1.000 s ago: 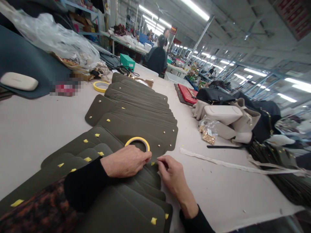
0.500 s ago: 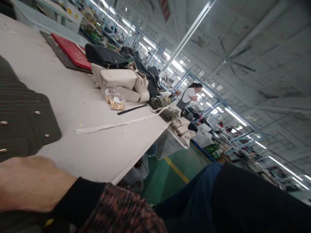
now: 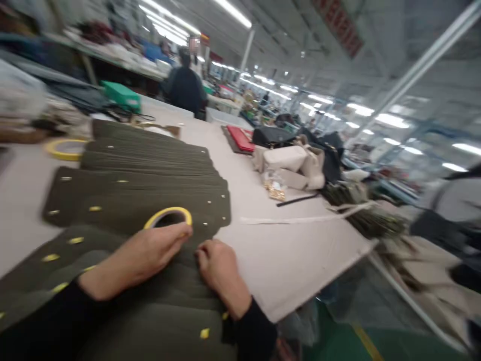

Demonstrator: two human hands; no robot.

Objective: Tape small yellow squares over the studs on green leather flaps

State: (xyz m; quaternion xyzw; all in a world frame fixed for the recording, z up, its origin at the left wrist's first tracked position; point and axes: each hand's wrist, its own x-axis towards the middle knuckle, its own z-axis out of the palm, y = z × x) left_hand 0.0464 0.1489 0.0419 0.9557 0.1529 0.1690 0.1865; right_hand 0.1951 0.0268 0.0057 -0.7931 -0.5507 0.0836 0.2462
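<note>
My left hand [image 3: 160, 250] is closed on a roll of yellow tape [image 3: 186, 215], which it holds up on edge over dark olive bag panels [image 3: 150, 200]. Just to the right, my right hand [image 3: 220, 265] has its fingers curled and pressed together above the panels' edge. Whatever its fingertips may hold is too small to make out. The panels lie overlapped in a long fanned row, with small metal fittings along their ends. Small yellow tape pieces [image 3: 76, 240] stick to the nearer panels.
A second yellow tape roll [image 3: 62, 154] lies left of the row. Beige bags [image 3: 287, 159], black bags, a red piece [image 3: 240, 138] and a pale strip [image 3: 293, 220] lie on the right side of the table. A green box [image 3: 121, 95] stands behind. A person [image 3: 186, 87] is beyond the table.
My view has swung left and down toward the panels. Both hands and the tape roll now show; before, only one hand was visible at the lower left edge.
</note>
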